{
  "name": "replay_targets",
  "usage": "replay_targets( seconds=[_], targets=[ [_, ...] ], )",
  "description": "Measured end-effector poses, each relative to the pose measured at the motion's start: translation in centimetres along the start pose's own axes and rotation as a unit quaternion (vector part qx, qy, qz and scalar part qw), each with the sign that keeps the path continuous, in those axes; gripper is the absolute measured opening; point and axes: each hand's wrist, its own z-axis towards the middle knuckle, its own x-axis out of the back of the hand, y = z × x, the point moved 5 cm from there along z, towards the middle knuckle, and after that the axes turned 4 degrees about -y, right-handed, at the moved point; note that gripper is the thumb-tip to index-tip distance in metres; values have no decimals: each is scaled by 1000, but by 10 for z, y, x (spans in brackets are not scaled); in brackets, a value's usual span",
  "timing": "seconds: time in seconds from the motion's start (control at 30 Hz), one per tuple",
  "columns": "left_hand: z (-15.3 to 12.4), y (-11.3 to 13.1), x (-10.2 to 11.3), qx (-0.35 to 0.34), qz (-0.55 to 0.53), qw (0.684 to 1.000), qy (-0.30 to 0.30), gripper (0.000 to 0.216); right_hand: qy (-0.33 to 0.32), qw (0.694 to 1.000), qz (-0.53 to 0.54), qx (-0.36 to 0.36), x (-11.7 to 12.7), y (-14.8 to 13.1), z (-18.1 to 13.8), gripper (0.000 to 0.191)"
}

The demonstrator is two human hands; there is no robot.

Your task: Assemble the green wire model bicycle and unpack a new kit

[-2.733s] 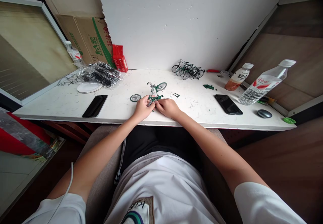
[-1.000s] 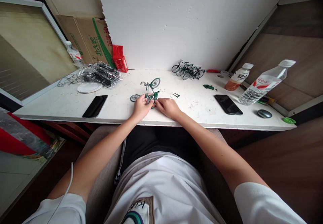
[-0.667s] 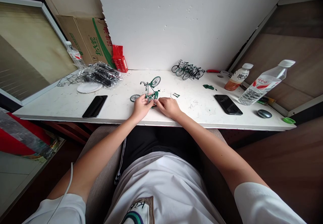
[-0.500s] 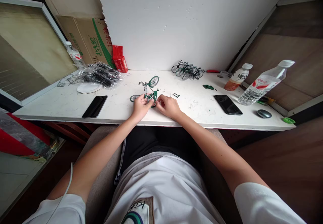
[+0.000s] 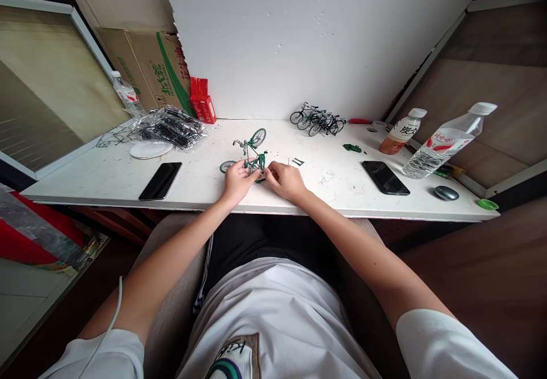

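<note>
A small green model bicycle (image 5: 262, 161) is tilted near the front of the white table. Its front wheel and silver handlebar point away from me, and a loose-looking spoked wheel (image 5: 227, 166) shows at its left; whether it is attached, I cannot tell. My left hand (image 5: 239, 184) is closed around the lower part of the bicycle, thumb against the frame. At its right side my right hand (image 5: 287, 179) is closed in a pinch, fingertips touching the bicycle's lower end. Whatever tiny part those fingertips hold is hidden.
Several finished-looking model bicycles (image 5: 318, 119) stand at the back. Small green parts (image 5: 352, 147) and a thin dark piece (image 5: 298, 161) lie on the right. Phones (image 5: 160, 181) (image 5: 386, 177), bottles (image 5: 448, 141), a mouse (image 5: 447, 192) and a bag of black parts (image 5: 171, 127) are around.
The bicycle's front wheel and handlebar have tipped slightly to the left. Both hands stay in nearly the same place, still closed at the bicycle.
</note>
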Motion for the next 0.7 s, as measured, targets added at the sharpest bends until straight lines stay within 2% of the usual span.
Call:
replay_targets(
  seconds=[0.07,0.17,0.43,0.6,0.7],
  targets=[
    [0,0,1,2,-6,1000,2,73,12,1000,13,2,1,0,0,17],
    [0,0,2,5,-8,1000,12,73,21,999,21,14,0,1,0,13],
    [-1,0,3,15,-13,1000,14,75,12,1000,-14,6,-6,6,3,25],
    [-3,4,0,11,-14,1000,5,75,-7,999,-45,-9,-5,6,3,41],
    [-3,5,0,13,-23,1000,6,76,-10,1000,-28,-7,-3,3,1,38]
  ],
)
